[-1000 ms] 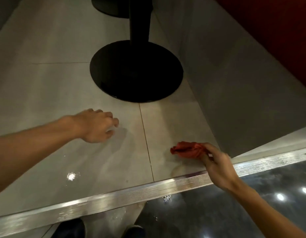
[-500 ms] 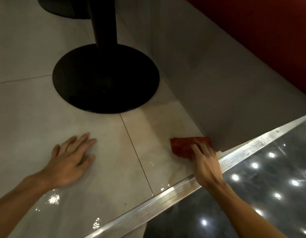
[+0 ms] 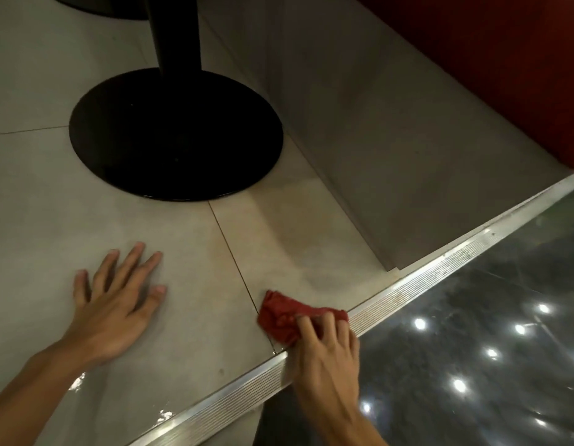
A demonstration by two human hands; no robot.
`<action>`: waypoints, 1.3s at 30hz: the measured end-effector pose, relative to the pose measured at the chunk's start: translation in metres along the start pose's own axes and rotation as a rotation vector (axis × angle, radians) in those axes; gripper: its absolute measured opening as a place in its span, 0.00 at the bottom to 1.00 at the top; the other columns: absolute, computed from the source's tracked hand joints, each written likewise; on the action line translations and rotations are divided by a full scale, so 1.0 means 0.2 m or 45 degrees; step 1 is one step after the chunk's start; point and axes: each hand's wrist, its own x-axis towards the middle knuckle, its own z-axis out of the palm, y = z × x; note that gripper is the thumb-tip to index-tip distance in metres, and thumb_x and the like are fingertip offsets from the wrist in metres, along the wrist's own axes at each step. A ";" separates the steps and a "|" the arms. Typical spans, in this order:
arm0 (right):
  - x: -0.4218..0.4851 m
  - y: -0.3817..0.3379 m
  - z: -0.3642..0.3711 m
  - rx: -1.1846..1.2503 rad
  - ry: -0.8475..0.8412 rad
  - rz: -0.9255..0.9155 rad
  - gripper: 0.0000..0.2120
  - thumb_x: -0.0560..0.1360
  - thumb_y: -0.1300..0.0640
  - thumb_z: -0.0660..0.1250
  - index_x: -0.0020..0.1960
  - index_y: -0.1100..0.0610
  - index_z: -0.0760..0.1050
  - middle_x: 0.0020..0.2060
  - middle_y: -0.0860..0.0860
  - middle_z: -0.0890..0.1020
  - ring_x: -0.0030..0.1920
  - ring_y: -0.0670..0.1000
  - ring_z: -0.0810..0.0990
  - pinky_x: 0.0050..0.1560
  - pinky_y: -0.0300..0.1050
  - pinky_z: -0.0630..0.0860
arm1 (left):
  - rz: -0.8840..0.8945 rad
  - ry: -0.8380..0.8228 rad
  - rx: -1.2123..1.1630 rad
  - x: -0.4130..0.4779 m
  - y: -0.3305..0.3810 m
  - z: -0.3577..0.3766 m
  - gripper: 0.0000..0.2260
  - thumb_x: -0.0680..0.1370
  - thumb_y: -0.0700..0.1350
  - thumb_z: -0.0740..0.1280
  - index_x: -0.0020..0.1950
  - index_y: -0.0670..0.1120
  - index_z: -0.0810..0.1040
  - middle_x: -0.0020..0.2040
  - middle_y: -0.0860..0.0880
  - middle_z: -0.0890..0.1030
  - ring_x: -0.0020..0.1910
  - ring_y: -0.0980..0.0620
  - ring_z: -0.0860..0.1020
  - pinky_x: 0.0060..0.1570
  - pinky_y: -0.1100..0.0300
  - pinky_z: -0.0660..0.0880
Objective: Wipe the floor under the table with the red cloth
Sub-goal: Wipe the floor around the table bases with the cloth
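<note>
right hand (image 3: 327, 355) atop red cloth (image 3: 279, 317), left hand (image 3: 115, 304) flat, well apart

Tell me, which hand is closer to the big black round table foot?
Left. The left hand lies flat on the tile this side of the black table base. The right hand is farther back, gripping the red cloth by the metal strip.

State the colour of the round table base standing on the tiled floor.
Black. The round table base shows best, and only, in the head view.
</note>
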 end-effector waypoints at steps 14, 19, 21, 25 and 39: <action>0.27 0.11 -0.20 0.964 -0.044 0.074 0.12 0.81 0.56 0.56 0.54 0.39 0.71 0.46 0.35 0.79 0.47 0.37 0.78 0.43 0.27 0.72 | 0.048 0.061 0.033 0.01 -0.01 0.02 0.24 0.74 0.71 0.39 0.71 0.73 0.41 0.72 0.71 0.34 0.71 0.64 0.30 0.69 0.50 0.29; 0.30 0.06 -0.10 0.759 0.014 0.191 0.08 0.81 0.58 0.52 0.56 0.50 0.67 0.44 0.49 0.81 0.41 0.50 0.79 0.36 0.38 0.73 | 0.047 0.073 0.057 0.01 -0.01 0.03 0.25 0.74 0.71 0.39 0.72 0.72 0.41 0.71 0.71 0.33 0.70 0.65 0.28 0.66 0.55 0.26; 0.25 -0.02 -0.04 0.627 0.004 0.148 0.17 0.78 0.53 0.51 0.64 0.56 0.69 0.57 0.55 0.79 0.57 0.58 0.75 0.58 0.53 0.73 | 0.050 0.067 0.059 0.01 -0.02 0.03 0.25 0.74 0.71 0.38 0.72 0.72 0.41 0.71 0.71 0.33 0.69 0.66 0.27 0.64 0.59 0.23; 0.12 -0.19 0.05 0.495 -0.080 0.163 0.24 0.80 0.57 0.54 0.76 0.53 0.57 0.76 0.51 0.59 0.78 0.57 0.50 0.76 0.59 0.38 | 0.059 0.070 0.058 0.01 -0.01 0.03 0.25 0.75 0.70 0.40 0.72 0.72 0.41 0.72 0.71 0.33 0.69 0.66 0.26 0.63 0.60 0.22; -0.01 -0.12 0.07 0.555 -0.417 -0.784 0.22 0.73 0.60 0.58 0.65 0.47 0.72 0.73 0.34 0.62 0.77 0.42 0.49 0.77 0.49 0.41 | 0.076 0.064 0.030 0.01 -0.02 0.03 0.24 0.75 0.71 0.39 0.71 0.72 0.39 0.72 0.70 0.32 0.70 0.63 0.27 0.67 0.52 0.25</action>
